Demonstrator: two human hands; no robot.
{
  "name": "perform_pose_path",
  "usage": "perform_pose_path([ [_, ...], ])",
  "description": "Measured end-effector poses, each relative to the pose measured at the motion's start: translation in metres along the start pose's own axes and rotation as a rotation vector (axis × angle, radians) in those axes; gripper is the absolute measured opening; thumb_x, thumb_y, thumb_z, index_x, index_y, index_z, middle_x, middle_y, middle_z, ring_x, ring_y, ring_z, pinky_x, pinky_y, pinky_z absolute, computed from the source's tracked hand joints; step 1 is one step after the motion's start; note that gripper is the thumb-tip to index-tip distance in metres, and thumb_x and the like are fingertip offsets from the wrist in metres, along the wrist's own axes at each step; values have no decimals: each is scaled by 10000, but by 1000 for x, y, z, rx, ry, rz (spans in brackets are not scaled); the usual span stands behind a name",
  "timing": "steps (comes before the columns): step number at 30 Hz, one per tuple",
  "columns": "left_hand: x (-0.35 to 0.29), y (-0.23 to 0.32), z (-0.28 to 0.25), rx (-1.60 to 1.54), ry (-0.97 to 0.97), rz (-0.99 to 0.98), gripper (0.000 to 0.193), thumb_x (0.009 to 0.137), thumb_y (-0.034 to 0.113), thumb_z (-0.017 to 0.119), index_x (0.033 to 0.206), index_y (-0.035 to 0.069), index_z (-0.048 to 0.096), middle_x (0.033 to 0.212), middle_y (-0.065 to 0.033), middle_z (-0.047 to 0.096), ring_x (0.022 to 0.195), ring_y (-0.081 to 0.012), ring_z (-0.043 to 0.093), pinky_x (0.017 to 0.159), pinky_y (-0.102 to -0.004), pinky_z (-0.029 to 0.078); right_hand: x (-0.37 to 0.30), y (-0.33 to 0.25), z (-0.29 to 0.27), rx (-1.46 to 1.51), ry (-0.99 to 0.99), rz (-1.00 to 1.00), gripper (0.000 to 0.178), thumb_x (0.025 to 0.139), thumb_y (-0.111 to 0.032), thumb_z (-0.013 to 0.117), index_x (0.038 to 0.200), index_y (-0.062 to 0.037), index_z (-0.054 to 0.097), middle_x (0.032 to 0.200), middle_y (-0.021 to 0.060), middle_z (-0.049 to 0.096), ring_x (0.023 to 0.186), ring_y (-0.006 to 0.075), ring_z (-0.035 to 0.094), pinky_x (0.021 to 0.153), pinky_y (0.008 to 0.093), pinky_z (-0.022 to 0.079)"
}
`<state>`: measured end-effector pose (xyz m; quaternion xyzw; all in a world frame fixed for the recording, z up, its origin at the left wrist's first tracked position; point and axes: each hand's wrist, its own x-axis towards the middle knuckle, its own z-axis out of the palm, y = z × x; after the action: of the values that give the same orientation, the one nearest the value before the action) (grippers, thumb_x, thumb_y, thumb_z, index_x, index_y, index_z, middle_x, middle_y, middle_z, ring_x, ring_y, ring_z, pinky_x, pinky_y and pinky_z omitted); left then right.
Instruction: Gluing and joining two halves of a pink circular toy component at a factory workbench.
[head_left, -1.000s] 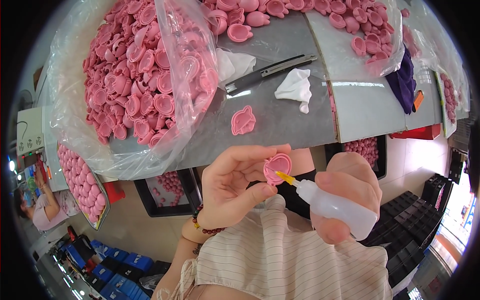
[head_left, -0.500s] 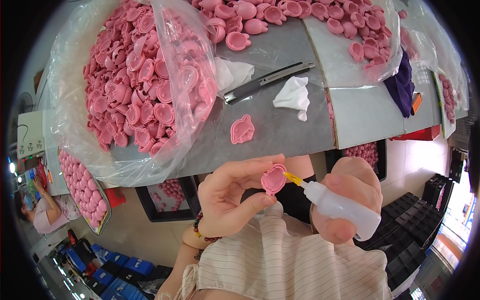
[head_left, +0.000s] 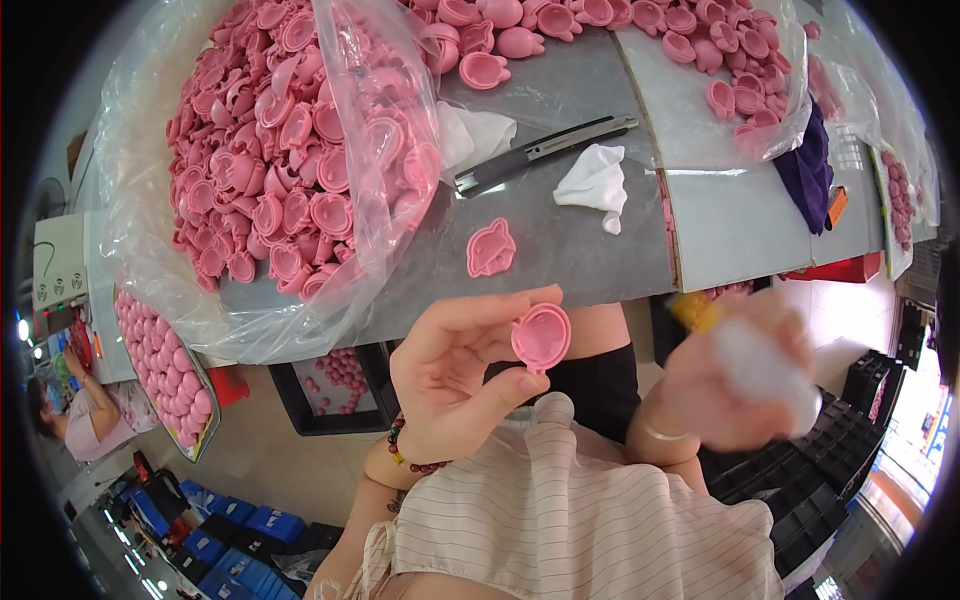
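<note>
Between the fingertips and thumb of my left hand (head_left: 440,375) is a small pink cup-shaped plastic shell (head_left: 541,338), its hollow side facing up at me. My right hand (head_left: 705,385), blurred by motion, grips a white squeeze bottle (head_left: 765,375) with a yellow tip; the bottle is apart from the shell, off to its right. On the grey table edge just beyond my left hand lies a flat pink piece (head_left: 491,248) with two small points.
A clear plastic bag (head_left: 150,240) full of pink shells fills the table's left. More shells (head_left: 740,95) lie at the far right. A black utility knife (head_left: 545,155) rests between white cloths (head_left: 592,185). Below the table stand black trays (head_left: 330,425); a person (head_left: 95,410) sits far left.
My right hand has drawn the bottle away from the shell, to the right, its tip now tilted up. The left hand still holds the shell, turned slightly and moved a little.
</note>
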<state>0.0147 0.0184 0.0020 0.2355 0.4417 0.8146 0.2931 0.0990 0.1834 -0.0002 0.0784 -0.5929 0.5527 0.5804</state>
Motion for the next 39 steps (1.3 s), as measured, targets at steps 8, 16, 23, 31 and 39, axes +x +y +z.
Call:
perform_pose_path([
  [8,0,-1,-5,-136,-5,-115,440,712,-33,574,1104,-57,375,1089,-239,471,999,-223,498,832,-304,420,52,31,-83,-998,101,483,355,739,-31,561,1036,79,402,934,183,564,867,176,536,756,259,412],
  [16,1,-1,-4,-191,-28,-149,449,732,76,607,1095,-57,380,1051,-226,505,855,-207,567,769,-294,454,72,22,-29,-1219,-148,-76,298,705,-59,604,961,-12,458,829,63,559,803,137,496,628,240,379],
  [23,-4,5,9,-141,48,-173,500,689,177,650,1060,-42,397,998,-216,532,763,-193,577,674,-272,472,102,92,-31,-1556,-839,18,163,761,-92,496,896,-7,531,861,131,558,727,286,510,687,311,410],
  [31,-3,3,-10,-255,-41,-164,452,699,32,620,1081,-51,395,1059,-236,495,884,-210,559,773,-300,455,62,19,-5,-461,-410,643,236,683,56,541,909,-7,563,824,88,555,697,136,545,539,207,437],
  [39,4,1,6,-131,107,-221,565,643,268,707,1022,-28,409,948,-219,550,642,-189,587,570,-266,489,51,4,-35,-993,-682,444,248,639,43,595,883,10,575,894,82,558,711,121,524,577,215,430],
])
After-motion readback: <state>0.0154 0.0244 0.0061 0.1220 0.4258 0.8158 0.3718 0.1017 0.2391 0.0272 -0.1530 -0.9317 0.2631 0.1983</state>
